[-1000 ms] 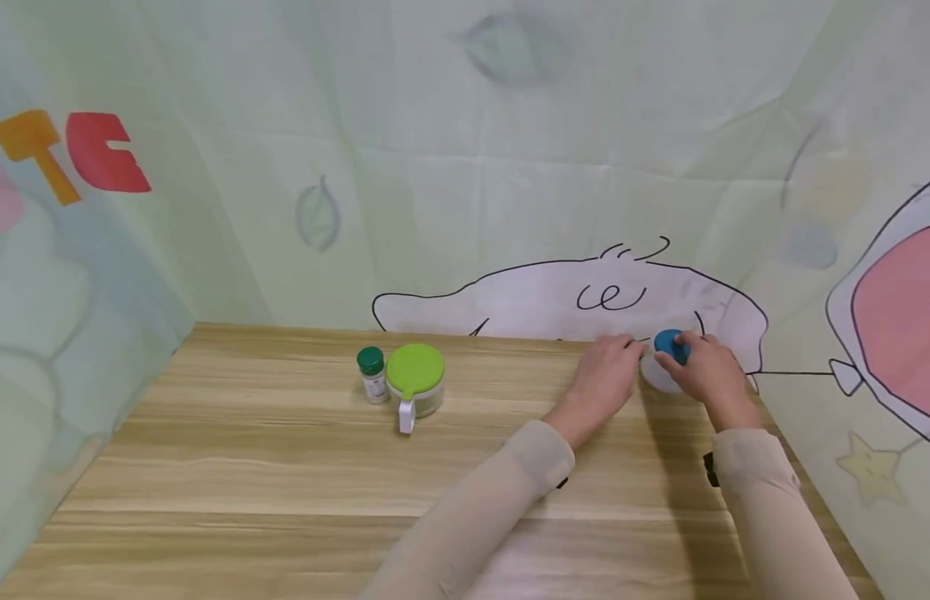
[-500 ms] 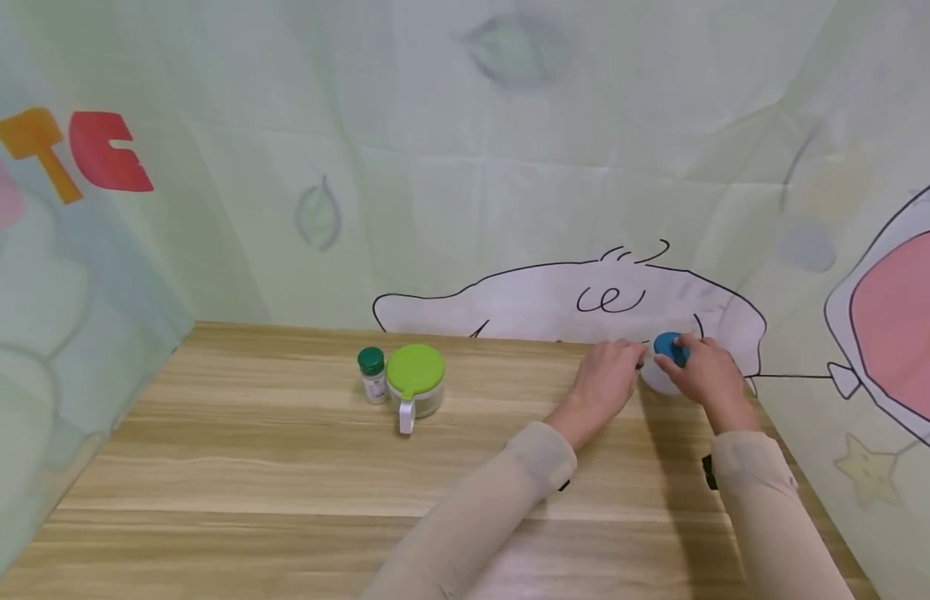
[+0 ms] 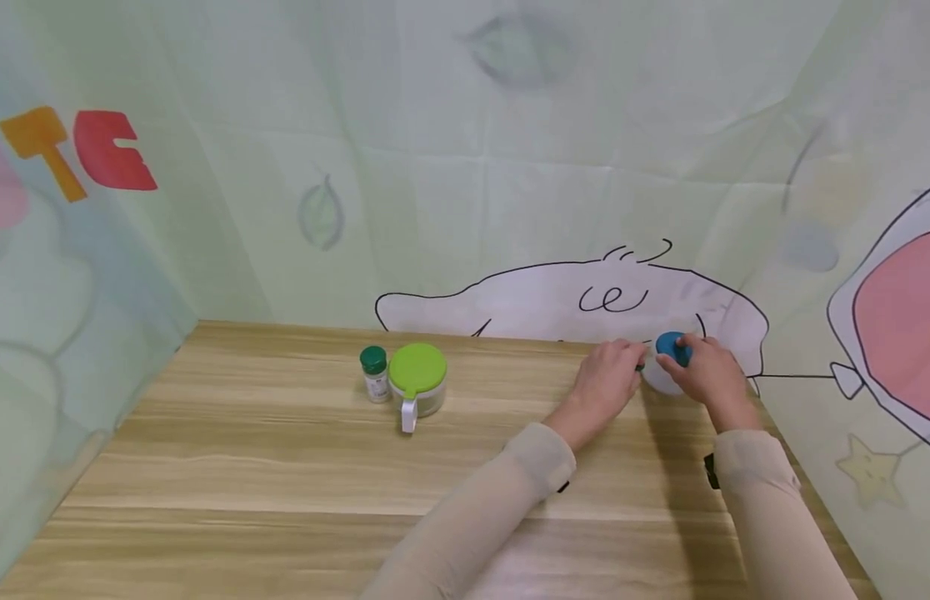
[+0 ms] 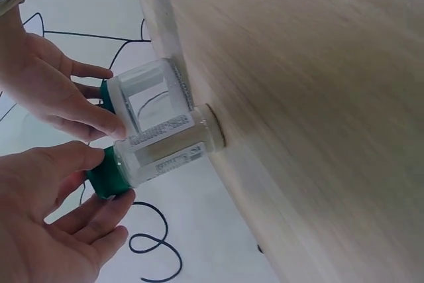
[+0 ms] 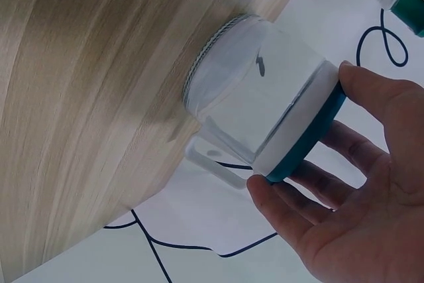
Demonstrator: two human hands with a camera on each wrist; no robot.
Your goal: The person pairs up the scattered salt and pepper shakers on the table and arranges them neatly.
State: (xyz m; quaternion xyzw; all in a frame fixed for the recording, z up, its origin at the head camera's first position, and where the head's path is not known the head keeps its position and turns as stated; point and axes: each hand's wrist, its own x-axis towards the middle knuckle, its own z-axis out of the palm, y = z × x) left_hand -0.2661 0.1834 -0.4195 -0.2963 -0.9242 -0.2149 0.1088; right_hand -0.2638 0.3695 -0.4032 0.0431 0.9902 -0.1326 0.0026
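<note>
At the back right of the table, my left hand [image 3: 606, 375] pinches the green cap [image 4: 109, 173] of a small seasoning bottle [image 4: 169, 147] between thumb and fingers. The bottle is clear, labelled, and has its base at the tabletop; in the head view the hand mostly hides it. Just right of it, my right hand [image 3: 708, 371] grips the blue lid [image 5: 311, 140] of a clear seasoning jar [image 5: 245, 91] from above. The jar has a side handle [image 5: 215, 164] and stands upright on the table, close beside the bottle.
Farther left on the wooden table [image 3: 285, 467] stand another green-capped bottle [image 3: 376, 375] and a jar with a lime-green lid [image 3: 417, 371] and white handle, side by side. Printed cloth walls [image 3: 450, 208] enclose the table's back and sides.
My left hand has dipped slightly at the back edge, and a bit of the green cap now shows beside its fingers. The right hand and the blue-lidded jar stay almost still.
</note>
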